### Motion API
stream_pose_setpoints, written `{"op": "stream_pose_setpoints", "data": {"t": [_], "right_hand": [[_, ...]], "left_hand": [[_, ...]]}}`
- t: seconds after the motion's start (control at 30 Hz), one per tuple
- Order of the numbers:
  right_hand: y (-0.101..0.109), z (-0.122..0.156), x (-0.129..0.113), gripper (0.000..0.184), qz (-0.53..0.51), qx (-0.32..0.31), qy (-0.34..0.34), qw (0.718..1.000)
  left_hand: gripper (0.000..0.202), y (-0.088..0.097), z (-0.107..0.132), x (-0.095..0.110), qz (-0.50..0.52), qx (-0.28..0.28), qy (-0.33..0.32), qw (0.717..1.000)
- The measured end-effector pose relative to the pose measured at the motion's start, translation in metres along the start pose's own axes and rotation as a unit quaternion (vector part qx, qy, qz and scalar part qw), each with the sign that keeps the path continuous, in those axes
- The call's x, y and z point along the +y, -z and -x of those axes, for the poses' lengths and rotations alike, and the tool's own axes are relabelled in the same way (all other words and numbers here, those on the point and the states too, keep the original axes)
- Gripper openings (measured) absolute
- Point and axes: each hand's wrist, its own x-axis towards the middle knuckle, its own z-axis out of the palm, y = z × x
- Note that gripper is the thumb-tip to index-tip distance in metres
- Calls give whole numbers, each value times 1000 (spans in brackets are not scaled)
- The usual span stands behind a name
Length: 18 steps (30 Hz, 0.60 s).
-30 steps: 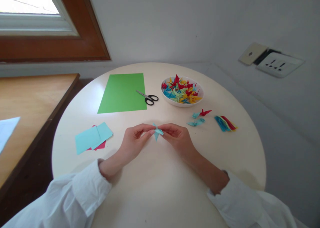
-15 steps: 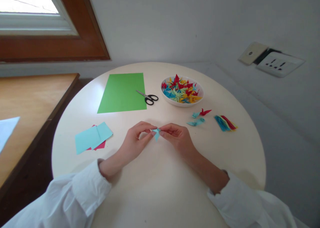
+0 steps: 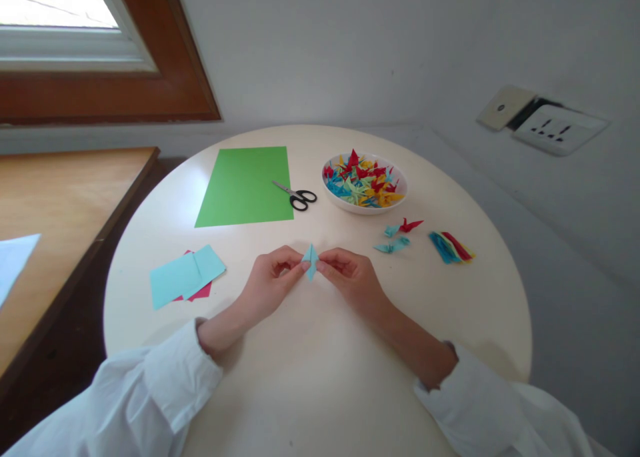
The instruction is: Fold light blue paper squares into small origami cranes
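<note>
Between my two hands is a small light-blue folded paper, diamond-shaped with a crease down its middle. My left hand pinches its left edge between thumb and fingers. On the opposite edge, my right hand pinches it the same way. Light-blue paper squares lie left of my left hand, with red paper partly hidden beneath them. To the right of my right hand rest a red paper crane and light-blue folded pieces.
A white bowl full of colourful paper cranes stands at the back of the round table. Black-handled scissors overlap a green sheet. Several folded coloured papers lie at the right. A wooden desk adjoins on the left.
The light-blue paper's upper point now stands up between my fingertips, so it shows as a full diamond; before, only its lower part hung below them. Both hands stay in nearly the same place.
</note>
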Motion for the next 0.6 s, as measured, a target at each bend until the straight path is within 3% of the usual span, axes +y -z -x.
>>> {"op": "stream_pose_setpoints", "data": {"t": [0.23,0.43,0.6], "right_hand": [[0,2,-3,13,45,10,27,999],[1,3,-3,13,21,26,23,999],[0,2,-3,13,-22,-12,8,1000]], "left_hand": [[26,-1,1,0,47,-14,26,998],[25,-3,-1,1,90,-36,32,995],[22,-2,0,-2,56,-65,25,996]]}}
